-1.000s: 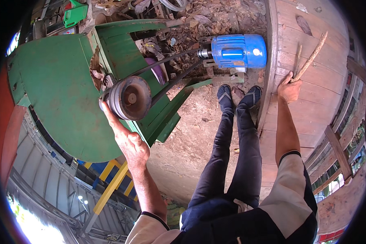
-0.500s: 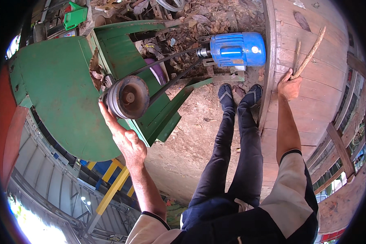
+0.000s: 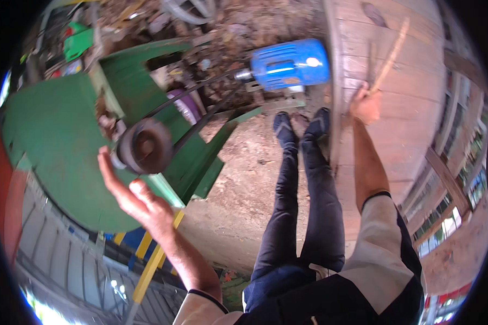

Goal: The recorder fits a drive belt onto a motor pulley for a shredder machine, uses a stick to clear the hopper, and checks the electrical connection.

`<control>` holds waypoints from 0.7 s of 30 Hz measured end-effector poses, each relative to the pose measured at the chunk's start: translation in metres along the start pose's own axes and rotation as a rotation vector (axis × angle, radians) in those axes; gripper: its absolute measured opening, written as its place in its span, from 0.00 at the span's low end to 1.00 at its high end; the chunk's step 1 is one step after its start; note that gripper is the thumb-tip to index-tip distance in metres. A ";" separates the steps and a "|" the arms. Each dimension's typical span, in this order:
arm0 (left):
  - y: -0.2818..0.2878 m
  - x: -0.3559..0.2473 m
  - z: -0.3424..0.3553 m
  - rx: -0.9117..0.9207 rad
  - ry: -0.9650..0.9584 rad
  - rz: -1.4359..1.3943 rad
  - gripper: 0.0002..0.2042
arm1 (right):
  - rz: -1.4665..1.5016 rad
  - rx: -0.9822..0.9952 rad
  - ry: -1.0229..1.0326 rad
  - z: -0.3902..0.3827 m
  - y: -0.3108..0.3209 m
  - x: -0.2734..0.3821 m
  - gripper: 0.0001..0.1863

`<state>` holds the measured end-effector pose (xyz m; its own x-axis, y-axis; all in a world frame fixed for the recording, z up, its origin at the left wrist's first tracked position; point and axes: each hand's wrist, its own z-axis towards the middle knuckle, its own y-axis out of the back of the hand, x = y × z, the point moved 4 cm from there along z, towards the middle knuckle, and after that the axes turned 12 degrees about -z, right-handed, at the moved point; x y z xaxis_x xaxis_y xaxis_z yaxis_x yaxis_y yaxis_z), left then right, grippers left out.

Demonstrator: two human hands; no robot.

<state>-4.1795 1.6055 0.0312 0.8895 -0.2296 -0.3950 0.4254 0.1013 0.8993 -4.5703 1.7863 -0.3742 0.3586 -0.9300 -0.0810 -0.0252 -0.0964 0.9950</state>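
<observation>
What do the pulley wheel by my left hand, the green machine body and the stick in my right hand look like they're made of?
The pulley wheel looks like bare metal, dull and rust-brown. The green machine body seems to be painted sheet metal: flat panels, matte green coat with worn spots. The stick in the right hand looks like raw wood, pale and unfinished. The left hand is open by the pulley.

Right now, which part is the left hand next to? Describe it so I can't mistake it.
Find the big green machine on the left. On its near side sits a dark round pulley wheel, just beyond the fingertips of the open left hand. Black belts run from it toward the blue motor; nothing else there is round and rust-dark.
</observation>
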 end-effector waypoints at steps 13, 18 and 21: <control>-0.026 0.008 0.019 0.006 -0.131 0.120 0.24 | 0.098 0.008 0.067 -0.007 0.000 0.010 0.23; -0.018 -0.020 -0.013 -0.236 -0.284 -0.019 0.29 | 0.022 -0.042 0.043 -0.014 0.001 0.012 0.26; -0.051 -0.026 -0.064 0.050 -0.223 -0.308 0.30 | -0.061 0.018 0.004 -0.014 -0.003 0.006 0.27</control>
<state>-4.2142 1.6686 -0.0166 0.6611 -0.4476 -0.6021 0.6534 -0.0508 0.7553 -4.5553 1.7856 -0.3766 0.3633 -0.9209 -0.1414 -0.0197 -0.1593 0.9870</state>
